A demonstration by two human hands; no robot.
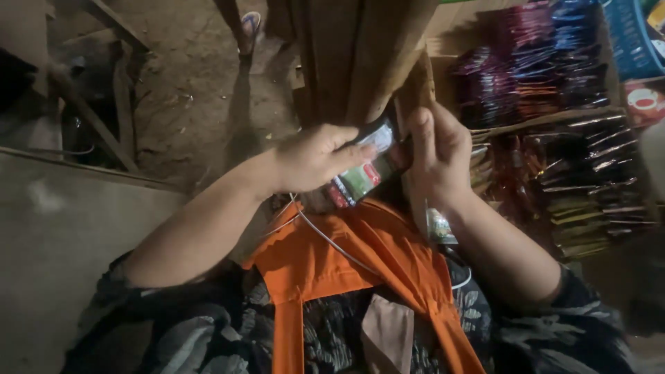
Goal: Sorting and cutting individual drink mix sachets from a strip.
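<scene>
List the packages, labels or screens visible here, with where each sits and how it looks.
Strip of sachets: centre, gripped by the left hand and right hand; glossy, dark with green, red and white patches.
Purple and blue sachets: upper right in a cardboard box; shiny stacked rows.
Dark sachets: right, below them; black, red and gold foil.
Blue box: top right corner.
Small packet: under the right wrist; pale, glossy.
</scene>
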